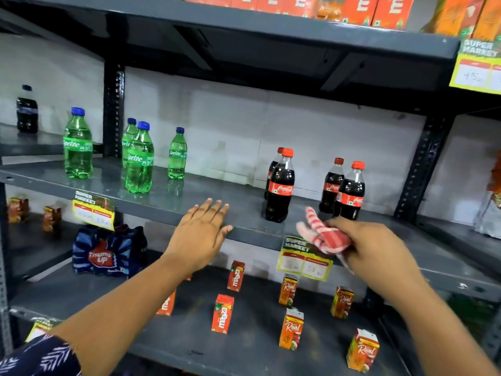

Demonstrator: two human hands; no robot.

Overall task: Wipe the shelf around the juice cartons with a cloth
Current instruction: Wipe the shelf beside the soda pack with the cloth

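Head view: hands outstretched, right gripping cloth.

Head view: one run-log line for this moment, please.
left hand flat on soda shelf edge | right hand holds red-and-white cloth | juice cartons on shelf below | wiping not started

Juice cartons stand on the lower shelf; perhaps 4 cola bottles on the shelf above.

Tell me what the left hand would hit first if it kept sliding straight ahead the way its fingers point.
Probably nothing soon. The left hand lies flat on the bottle shelf, pointing through the gap between the Sprite bottles and the Coca-Cola bottles, toward the back wall. Depth is unclear.
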